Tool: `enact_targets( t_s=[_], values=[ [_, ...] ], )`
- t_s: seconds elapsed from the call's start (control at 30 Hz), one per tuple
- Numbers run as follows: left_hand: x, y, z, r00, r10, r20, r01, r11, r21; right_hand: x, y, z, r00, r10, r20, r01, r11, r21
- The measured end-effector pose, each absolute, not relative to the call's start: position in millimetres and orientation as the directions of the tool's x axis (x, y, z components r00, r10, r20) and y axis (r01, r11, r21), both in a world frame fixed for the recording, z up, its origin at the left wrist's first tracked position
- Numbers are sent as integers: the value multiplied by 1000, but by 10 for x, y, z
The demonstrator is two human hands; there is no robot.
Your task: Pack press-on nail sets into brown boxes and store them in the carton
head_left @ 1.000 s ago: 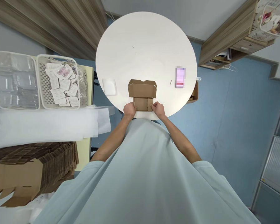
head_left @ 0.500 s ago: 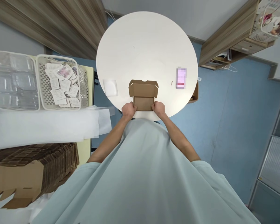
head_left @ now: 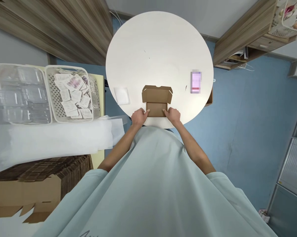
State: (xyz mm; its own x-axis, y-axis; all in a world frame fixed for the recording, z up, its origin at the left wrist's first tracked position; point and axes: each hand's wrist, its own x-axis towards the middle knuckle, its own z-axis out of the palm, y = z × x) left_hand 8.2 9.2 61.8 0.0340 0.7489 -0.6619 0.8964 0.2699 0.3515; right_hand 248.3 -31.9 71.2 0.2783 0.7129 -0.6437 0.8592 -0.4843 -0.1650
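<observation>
Your carton (head_left: 156,109) stands open at the near edge of the round tabletop (head_left: 158,42), lid raised on the far side, small flaps at the lid's corners. Its bare brown floor shows between your hands. Your left hand (head_left: 139,117) pinches the left side wall, thumb inside and the other fingers curled outside; your right hand (head_left: 173,116) pinches the right wall in the same way.

To your left, on the yellow tabletop (head_left: 101,90), are two baskets: the card basket (head_left: 66,67) holds a loose heap of white cards (head_left: 75,96), and the box basket (head_left: 48,95) beside it holds clear boxes (head_left: 37,93). A third, the cabinet basket (head_left: 277,28), sits at upper right with mixed things you cannot make out.

Count one open carton, three baskets, one white pad (head_left: 122,95) left of the carton and one blurred pink item (head_left: 196,81) to its right. The cards and clear boxes overlap too much to count, as do the flat cartons (head_left: 74,177), stacked nearer you than the white sheets (head_left: 61,140).
</observation>
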Motion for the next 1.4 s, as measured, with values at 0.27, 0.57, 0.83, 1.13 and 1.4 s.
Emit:
enact_targets(
  t_s=[0.27,0.57,0.83,1.13,1.4],
  values=[
    [-809,720,570,-343,838,-424,798,498,339,2474,-537,1005,420,687,-593,717,-652,-247],
    [-879,1009,358,-435,741,-512,703,634,322,2452,-752,1215,497,652,-573,628,-726,-281],
    [-724,946,307,-464,802,-376,666,596,448,2616,-868,1264,481,678,-556,632,-707,-316],
    [-550,237,561,-370,888,-274,554,448,702,2514,-528,1337,152,872,-464,647,-443,-620],
    [-425,-496,811,-18,979,-205,589,176,788,2162,-255,1331,-330,924,-194,584,38,-811]
  ],
)
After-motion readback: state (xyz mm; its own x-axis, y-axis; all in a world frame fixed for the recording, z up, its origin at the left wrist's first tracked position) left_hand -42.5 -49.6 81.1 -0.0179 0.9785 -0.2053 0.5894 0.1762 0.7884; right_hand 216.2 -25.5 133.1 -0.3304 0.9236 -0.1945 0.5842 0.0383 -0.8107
